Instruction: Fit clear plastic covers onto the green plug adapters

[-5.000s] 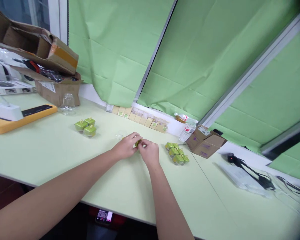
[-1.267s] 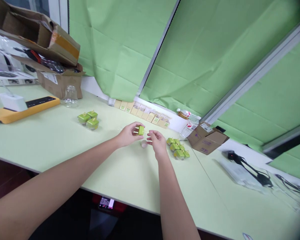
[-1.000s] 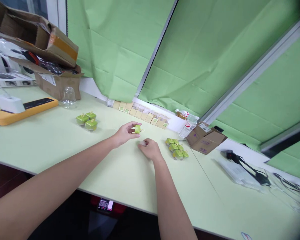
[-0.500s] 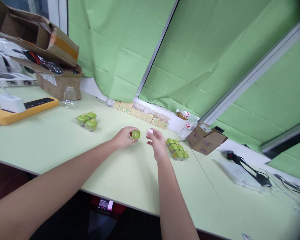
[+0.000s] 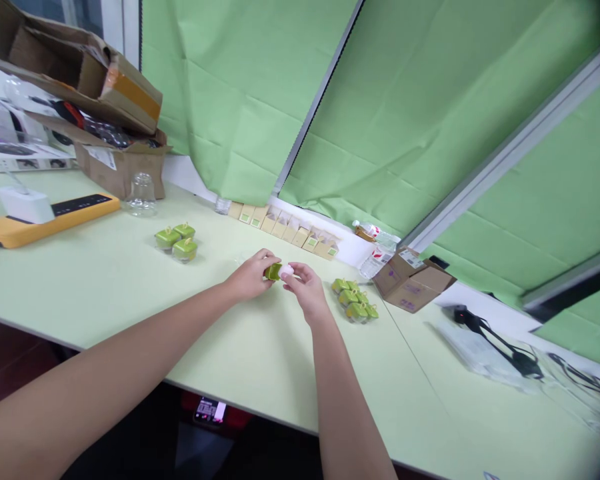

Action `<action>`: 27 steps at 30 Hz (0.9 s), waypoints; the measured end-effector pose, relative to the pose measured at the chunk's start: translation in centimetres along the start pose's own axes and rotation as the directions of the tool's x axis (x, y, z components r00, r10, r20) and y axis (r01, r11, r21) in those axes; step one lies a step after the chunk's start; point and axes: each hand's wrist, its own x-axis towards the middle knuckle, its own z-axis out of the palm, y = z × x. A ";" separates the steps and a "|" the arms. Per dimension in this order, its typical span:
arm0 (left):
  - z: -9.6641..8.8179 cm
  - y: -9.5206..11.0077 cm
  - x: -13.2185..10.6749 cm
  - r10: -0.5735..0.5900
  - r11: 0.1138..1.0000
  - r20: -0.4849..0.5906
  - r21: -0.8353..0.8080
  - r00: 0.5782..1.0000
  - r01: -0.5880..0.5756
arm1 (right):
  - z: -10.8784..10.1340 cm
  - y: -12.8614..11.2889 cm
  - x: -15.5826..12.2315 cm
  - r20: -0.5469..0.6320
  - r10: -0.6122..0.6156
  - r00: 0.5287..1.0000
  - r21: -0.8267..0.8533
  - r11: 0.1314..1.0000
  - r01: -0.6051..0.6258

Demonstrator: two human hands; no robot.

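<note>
My left hand (image 5: 253, 274) pinches a small green box-shaped piece (image 5: 273, 271) just above the pale green table (image 5: 130, 300). My right hand (image 5: 305, 287) holds a small white piece (image 5: 286, 270) in its fingertips and presses it against the green piece. A cluster of three finished green items (image 5: 176, 241) stands to the left of my hands. A group of several similar green items (image 5: 355, 302) lies just to the right of my right hand.
A row of small tan boxes (image 5: 285, 230) lines the wall under green curtains. An orange board (image 5: 40, 217) with a white block, a clear jar (image 5: 142, 195) and open cardboard cartons (image 5: 80, 87) are at left. A small cardboard box (image 5: 413, 288), plastic bottle and black cable (image 5: 500, 340) lie at right.
My right hand picked the white piece up from the table and has brought it to the green piece in my left hand; the two hands have come together.
</note>
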 end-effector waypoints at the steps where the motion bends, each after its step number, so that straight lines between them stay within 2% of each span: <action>1: 0.0 0.0 0.0 0.006 1.000 -0.001 0.010 1.000 -0.006 | 0.0 0.0 0.0 -0.001 -0.004 1.000 -0.021 1.000 0.004; 8: 0.1 0.1 -0.3 -0.009 0.993 -0.007 0.116 1.000 0.010 | 0.5 0.9 0.3 -0.010 -0.139 0.990 -0.177 0.975 0.135; 12: 0.2 -0.1 -0.4 -0.002 0.991 0.025 0.135 1.000 -0.001 | 0.8 1.3 0.2 0.014 -0.190 0.982 -0.286 0.940 0.186; 18: 0.3 -0.4 -0.8 0.001 0.997 0.073 0.082 0.997 -0.007 | 1.6 1.7 -0.4 0.102 -0.298 0.949 -0.535 0.788 0.304; 25: 0.3 0.0 -0.3 -0.041 0.999 0.026 0.005 0.999 0.040 | 1.8 2.0 -0.4 0.020 -0.414 0.910 -0.574 0.740 0.350; 27: 0.3 0.0 -0.2 -0.044 0.999 0.029 0.009 0.999 0.043 | 1.5 1.9 -0.4 0.035 -0.437 0.899 -0.577 0.726 0.375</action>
